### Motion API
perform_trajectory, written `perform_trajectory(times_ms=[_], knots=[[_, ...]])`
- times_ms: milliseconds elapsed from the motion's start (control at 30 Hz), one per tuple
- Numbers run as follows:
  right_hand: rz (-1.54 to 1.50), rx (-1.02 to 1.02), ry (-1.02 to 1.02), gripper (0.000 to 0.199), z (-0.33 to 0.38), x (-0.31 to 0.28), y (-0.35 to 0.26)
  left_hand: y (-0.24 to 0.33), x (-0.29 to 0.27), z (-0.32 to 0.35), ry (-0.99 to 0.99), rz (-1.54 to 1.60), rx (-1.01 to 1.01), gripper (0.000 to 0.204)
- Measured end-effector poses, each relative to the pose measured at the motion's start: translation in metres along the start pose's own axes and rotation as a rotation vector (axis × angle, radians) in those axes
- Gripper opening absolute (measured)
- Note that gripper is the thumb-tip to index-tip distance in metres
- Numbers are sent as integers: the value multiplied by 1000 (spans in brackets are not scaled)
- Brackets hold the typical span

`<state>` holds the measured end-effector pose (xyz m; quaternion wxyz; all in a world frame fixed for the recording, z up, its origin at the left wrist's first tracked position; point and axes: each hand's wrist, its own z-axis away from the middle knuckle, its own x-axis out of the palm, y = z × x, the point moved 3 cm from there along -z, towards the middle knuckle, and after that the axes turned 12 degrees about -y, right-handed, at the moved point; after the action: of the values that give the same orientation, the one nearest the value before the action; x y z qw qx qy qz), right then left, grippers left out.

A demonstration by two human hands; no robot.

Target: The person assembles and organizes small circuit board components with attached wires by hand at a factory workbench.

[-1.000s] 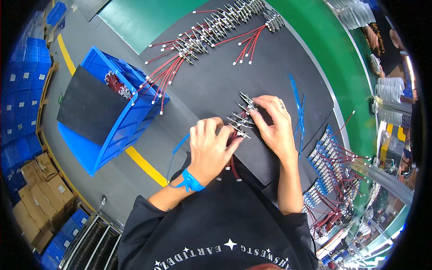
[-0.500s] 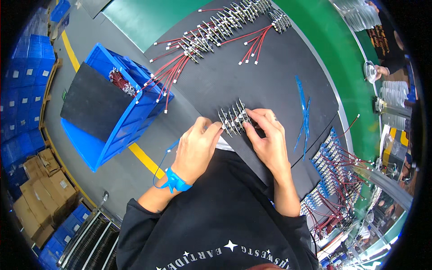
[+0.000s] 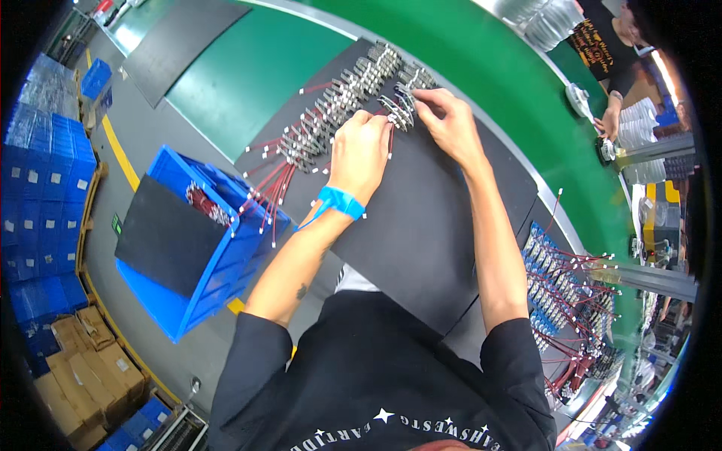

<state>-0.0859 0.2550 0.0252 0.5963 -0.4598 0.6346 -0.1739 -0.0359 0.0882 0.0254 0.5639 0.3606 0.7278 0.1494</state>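
Note:
Both hands are reaching to the far part of a black mat point(image 3: 421, 225). Between them stands a short cluster of thin circuit boards point(image 3: 398, 111) on edge. My left hand point(image 3: 361, 152), with a blue wrist strap point(image 3: 341, 203), pinches the near left side of this cluster; its fingertips are partly hidden. The thumb and fingers of my right hand point(image 3: 451, 128) close on the right side. Just beyond and to the left runs a long row of similar boards point(image 3: 331, 109), with red wires point(image 3: 272, 192) ending in white connectors.
A blue crate point(image 3: 226, 263) holding a black sheet point(image 3: 169, 233) and bundled red wires point(image 3: 207, 203) stands at left. More blue boards with wires point(image 3: 553, 278) lie at right. Across the green bench point(image 3: 481, 83), another person's hand point(image 3: 611, 119) is near pale round parts. Cartons point(image 3: 90, 376) are stacked lower left.
My hands have moved away from my body with the small cluster of boards, up to the long row at the far side. The whole view has shifted somewhat.

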Motion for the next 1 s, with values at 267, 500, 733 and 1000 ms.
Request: perform_trajectory(times_ms=[267,500,733,1000], knots=[[51,38,222,13,90,-22,-82,-20,19,-11,5,-329,-1,14],[276,694,750,16,270,-43,-57,-6,6,-15,-33,-260,52,18],[801,749,738,42,276,-46,-36,68,8,34,-316,213,270,11],[647,680,744,15,282,-59,-27,120,42,76,-844,788,163,18]])
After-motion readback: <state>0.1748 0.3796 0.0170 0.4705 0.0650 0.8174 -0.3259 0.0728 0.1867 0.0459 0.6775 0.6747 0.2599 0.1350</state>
